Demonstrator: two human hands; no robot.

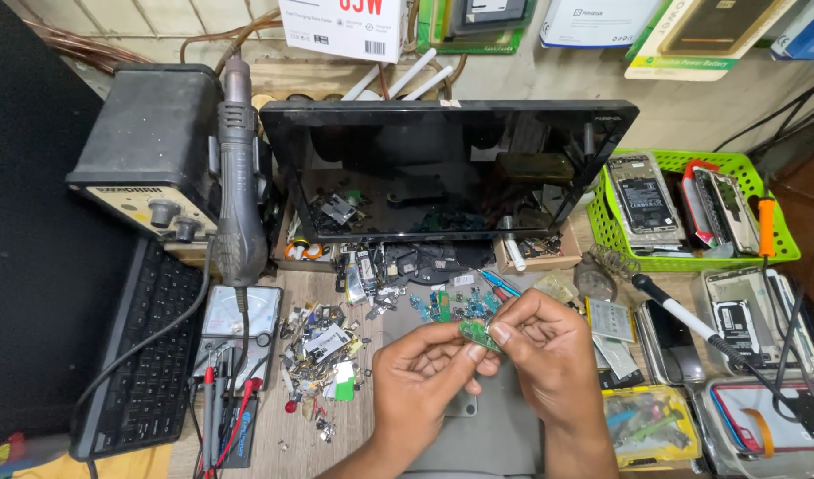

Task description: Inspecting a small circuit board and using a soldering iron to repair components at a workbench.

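Note:
A small green circuit board (480, 334) is pinched between both my hands above the workbench. My left hand (420, 377) holds its lower left edge with thumb and fingers. My right hand (540, 341) grips its right end with thumb and forefinger. Below the hands lies a grey work mat (478, 443). More small green and blue boards (451, 306) lie just beyond my fingers.
A dark monitor (442, 168) leans at the back. A hot-air station (154, 146) with its handle (240, 177) stands on the left, with a keyboard (150, 355) and an analogue meter (234, 333). Scrap parts (323, 350) lie left; a green basket (691, 213), a soldering iron (691, 319) and phone parts right.

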